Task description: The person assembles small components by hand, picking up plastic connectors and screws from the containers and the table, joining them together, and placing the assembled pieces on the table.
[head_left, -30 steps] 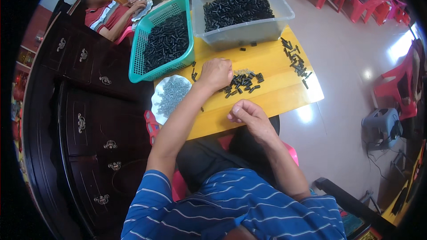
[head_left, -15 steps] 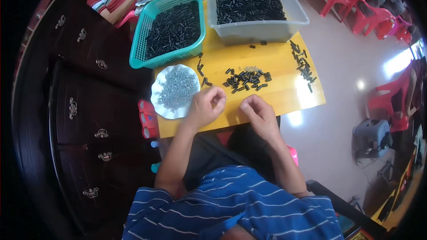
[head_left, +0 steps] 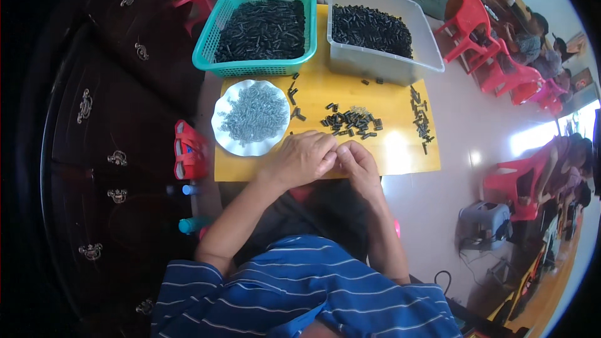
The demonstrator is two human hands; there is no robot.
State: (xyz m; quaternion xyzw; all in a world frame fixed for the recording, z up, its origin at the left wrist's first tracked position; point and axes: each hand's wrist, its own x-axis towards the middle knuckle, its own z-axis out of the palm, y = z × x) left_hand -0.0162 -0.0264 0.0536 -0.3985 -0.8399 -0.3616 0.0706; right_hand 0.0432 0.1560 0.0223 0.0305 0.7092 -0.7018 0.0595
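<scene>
Over the near edge of the yellow table (head_left: 244, 170), my left hand (head_left: 307, 159) and my right hand (head_left: 359, 164) meet with fingertips pinched together. Whatever lies between them is too small and covered to make out. Just beyond my hands is a loose pile of short black tube-like pieces (head_left: 350, 121), with a few small clear pieces (head_left: 361, 111) at its far side. A white scalloped plate (head_left: 220, 139) stands left of my left hand, heaped with small clear pieces (head_left: 255, 112). A few black pieces (head_left: 293, 94) lie between plate and pile.
At the table's far side stand a teal basket (head_left: 201, 56) and a translucent bin (head_left: 375, 69), both filled with black pieces. More black pieces (head_left: 421, 119) line the right edge. Dark drawers (head_left: 125, 131) rise at left. Other people sit around red chairs (head_left: 469, 22) at right.
My hands, apart half a second ago, have come together at the fingertips. The view has shifted and turned a little; the containers and piles look the same.
</scene>
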